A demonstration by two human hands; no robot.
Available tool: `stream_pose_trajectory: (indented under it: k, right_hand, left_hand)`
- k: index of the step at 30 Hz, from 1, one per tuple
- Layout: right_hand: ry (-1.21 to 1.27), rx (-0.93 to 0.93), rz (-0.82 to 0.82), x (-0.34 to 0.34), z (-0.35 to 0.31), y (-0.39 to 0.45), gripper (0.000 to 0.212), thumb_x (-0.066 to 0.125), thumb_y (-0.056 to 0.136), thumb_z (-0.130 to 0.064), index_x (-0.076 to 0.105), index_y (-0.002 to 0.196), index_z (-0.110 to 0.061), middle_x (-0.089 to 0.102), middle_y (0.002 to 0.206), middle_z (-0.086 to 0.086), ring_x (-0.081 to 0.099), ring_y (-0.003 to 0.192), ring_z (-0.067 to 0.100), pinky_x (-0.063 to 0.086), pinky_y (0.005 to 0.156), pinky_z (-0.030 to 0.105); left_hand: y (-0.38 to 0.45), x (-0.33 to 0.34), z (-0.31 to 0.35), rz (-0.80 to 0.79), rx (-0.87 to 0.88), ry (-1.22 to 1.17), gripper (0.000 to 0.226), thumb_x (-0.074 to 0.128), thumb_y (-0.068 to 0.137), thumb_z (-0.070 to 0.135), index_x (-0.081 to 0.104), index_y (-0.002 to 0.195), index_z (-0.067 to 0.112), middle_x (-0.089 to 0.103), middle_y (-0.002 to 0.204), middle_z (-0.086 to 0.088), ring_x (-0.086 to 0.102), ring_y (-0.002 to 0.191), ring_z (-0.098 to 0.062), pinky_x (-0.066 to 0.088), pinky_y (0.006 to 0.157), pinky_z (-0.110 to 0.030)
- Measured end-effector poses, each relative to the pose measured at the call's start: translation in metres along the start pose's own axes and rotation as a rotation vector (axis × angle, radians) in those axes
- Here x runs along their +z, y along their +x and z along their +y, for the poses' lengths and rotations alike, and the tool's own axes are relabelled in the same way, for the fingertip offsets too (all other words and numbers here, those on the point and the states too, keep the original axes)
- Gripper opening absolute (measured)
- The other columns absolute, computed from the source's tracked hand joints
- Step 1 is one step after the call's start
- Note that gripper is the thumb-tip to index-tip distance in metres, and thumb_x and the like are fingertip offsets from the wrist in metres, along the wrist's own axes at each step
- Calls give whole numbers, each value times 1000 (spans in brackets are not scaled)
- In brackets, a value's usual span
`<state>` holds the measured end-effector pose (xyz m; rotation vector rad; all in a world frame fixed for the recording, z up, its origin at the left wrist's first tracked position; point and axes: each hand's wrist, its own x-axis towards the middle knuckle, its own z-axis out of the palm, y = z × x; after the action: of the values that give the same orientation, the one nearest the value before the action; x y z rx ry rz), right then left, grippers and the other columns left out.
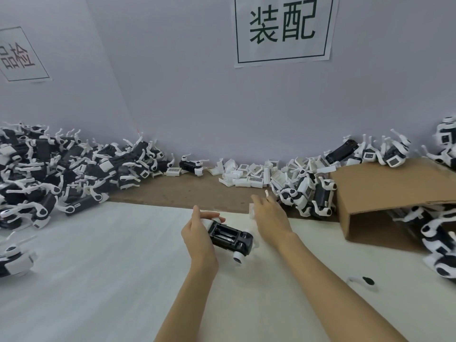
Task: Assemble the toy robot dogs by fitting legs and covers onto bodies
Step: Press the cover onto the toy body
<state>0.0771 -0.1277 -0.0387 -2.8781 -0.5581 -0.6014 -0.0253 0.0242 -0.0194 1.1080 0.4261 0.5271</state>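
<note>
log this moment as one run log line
left hand: grips black dog body, open cavity up | right hand: holds small white part beyond body | covers pile: at wall

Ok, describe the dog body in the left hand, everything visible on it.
The dog body is a glossy black plastic block with an open rectangular recess on its upturned face. A white piece caps the far end, and round white-and-black joints sit at the near end. It lies tilted, low over the white table sheet. The left hand grips its far end, thumb on one side and fingers over the white cap. The right hand holds a small white part just beyond it.
</note>
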Motion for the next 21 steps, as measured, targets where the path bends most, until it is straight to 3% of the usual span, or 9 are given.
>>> stream_pose_trajectory:
  k: [4,8,11,15,17,21]
  right_hand:
    - [249,-36,-18,-11,6,-28,29,53,105,-13,63,132,-9,64,119,8,50,121,25,36,111,33]
    - [639,60,84,-38,7,-84,9,67,100,-25,76,98,-21,69,91,-9,61,91,12,47,84,25]
    - [874,247,104,-58,10,-112,8,81,89,-20,75,87,-25,74,82,-16,68,80,1,47,74,11]
    - [1193,473,195,-71,13,-132,12,86,83,-14,75,86,-16,74,102,-8,72,85,0,50,73,10]
    - [1308,509,190,-73,15,-137,12,84,85,-16,72,88,-16,78,98,-4,73,91,3,51,76,11]
    - [1477,593,192,-77,21,-138,38,84,85,-24,65,118,-23,79,105,0,76,98,17,52,91,29]
  left_hand:
    - [-1,-1,2,-11,-27,7,56,50,108,38,75,70,7,77,78,-16,68,78,-33,56,75,-40]
    - [-5,2,1,-47,-26,15,59,49,109,38,75,63,10,76,78,-16,68,83,-34,58,81,-45]
    - [-12,8,1,-93,-23,38,60,49,110,38,74,61,13,75,77,-17,68,85,-36,57,87,-50]
    - [-25,15,-1,-172,-19,104,60,49,110,42,74,61,17,76,80,-17,70,91,-38,57,92,-52]
    - [-32,19,-2,-195,-20,126,61,49,110,44,74,61,18,77,79,-16,70,89,-34,56,88,-47]
    - [-44,26,-3,-273,-48,140,65,45,110,49,73,62,15,76,80,-15,66,72,-25,54,73,-36]
